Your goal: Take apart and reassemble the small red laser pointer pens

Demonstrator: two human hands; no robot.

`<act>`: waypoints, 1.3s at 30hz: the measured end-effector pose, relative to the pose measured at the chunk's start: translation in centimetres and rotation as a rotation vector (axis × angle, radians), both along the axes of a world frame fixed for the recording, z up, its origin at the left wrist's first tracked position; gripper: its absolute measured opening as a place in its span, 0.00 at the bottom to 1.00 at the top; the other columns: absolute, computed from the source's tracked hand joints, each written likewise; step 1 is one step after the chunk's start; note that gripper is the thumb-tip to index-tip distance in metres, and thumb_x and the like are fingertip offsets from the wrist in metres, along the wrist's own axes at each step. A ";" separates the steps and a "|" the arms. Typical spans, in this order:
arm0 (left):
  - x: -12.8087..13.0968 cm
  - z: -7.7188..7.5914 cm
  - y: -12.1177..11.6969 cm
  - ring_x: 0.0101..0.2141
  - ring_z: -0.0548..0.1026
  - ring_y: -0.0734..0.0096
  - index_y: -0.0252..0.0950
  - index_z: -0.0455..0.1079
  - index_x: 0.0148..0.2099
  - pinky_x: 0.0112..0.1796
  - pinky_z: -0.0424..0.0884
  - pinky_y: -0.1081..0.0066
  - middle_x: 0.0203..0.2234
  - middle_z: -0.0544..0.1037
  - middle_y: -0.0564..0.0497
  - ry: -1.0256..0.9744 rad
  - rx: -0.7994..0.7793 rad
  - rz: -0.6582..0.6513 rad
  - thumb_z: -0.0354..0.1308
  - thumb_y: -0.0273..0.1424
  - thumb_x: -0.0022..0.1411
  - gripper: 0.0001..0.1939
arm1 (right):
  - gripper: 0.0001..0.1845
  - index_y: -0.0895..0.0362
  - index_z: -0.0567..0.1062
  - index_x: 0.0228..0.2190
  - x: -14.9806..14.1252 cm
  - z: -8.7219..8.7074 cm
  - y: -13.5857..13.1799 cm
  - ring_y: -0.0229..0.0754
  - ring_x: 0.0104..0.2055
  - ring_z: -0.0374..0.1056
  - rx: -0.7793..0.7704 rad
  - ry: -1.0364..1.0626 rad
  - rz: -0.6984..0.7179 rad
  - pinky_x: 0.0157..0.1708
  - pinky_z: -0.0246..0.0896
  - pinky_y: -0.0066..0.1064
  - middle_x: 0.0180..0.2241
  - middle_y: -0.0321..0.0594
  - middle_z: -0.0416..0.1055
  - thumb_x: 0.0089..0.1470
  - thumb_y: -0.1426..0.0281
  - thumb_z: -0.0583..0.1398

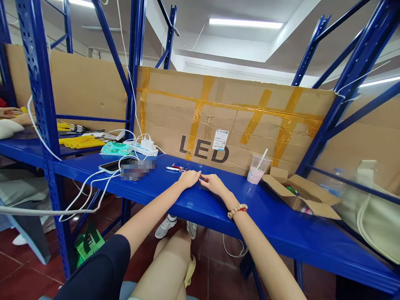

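Observation:
Both my hands meet over the blue table [146, 189], close to its front edge. My right hand [215, 184] pinches a slim dark red piece [203, 179], pen-like but too small to name surely. My left hand [188, 179] is beside it with its fingers curled together at the other end of that piece; what they grip is hidden. Just beyond the left hand lie several pens: a white one [172, 169] and dark red and blue ones [179, 166].
A plastic cup with a straw [255, 174] and an opened cardboard box [301, 196] stand on the right. At left are a phone [109, 167], a power strip [146, 151], white cables and a teal packet [116, 148]. Cardboard [237, 121] walls the back. Another person's hand [11, 112] shows far left.

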State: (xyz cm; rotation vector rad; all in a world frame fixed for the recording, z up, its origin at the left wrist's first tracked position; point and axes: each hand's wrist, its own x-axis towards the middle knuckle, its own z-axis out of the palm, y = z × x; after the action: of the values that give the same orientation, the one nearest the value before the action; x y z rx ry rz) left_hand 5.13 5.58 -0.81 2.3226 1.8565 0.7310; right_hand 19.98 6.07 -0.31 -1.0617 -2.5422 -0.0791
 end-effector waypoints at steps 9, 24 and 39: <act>0.2 0.1 -0.3 0.39 0.71 0.69 0.31 0.69 0.36 0.43 0.64 0.61 0.35 0.74 0.47 -0.023 0.019 -0.025 0.41 0.42 0.62 0.22 | 0.12 0.60 0.70 0.34 0.0 0.0 0.0 0.35 0.31 0.66 0.011 0.002 -0.030 0.32 0.64 0.32 0.32 0.37 0.69 0.56 0.65 0.52; 0.3 0.6 -1.1 0.37 0.72 0.70 0.31 0.68 0.39 0.42 0.65 0.62 0.34 0.74 0.48 -0.061 0.018 -0.022 0.41 0.42 0.63 0.21 | 0.13 0.61 0.69 0.38 1.5 -0.2 1.8 0.37 0.33 0.66 0.017 0.271 -0.142 0.32 0.64 0.33 0.35 0.38 0.69 0.56 0.64 0.53; 0.7 0.2 -0.9 0.39 0.73 0.63 0.34 0.70 0.38 0.39 0.65 0.65 0.35 0.76 0.45 0.082 0.038 -0.100 0.29 0.41 0.64 0.29 | 0.13 0.60 0.69 0.38 0.9 -0.4 1.7 0.38 0.36 0.66 -0.046 0.508 -0.090 0.36 0.64 0.36 0.38 0.39 0.68 0.55 0.65 0.53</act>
State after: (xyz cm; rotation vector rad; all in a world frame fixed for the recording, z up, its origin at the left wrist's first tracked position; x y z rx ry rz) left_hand 5.84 4.66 -0.61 2.4840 1.7574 0.6757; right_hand 20.91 7.75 -0.69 -1.0543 -2.0483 0.2014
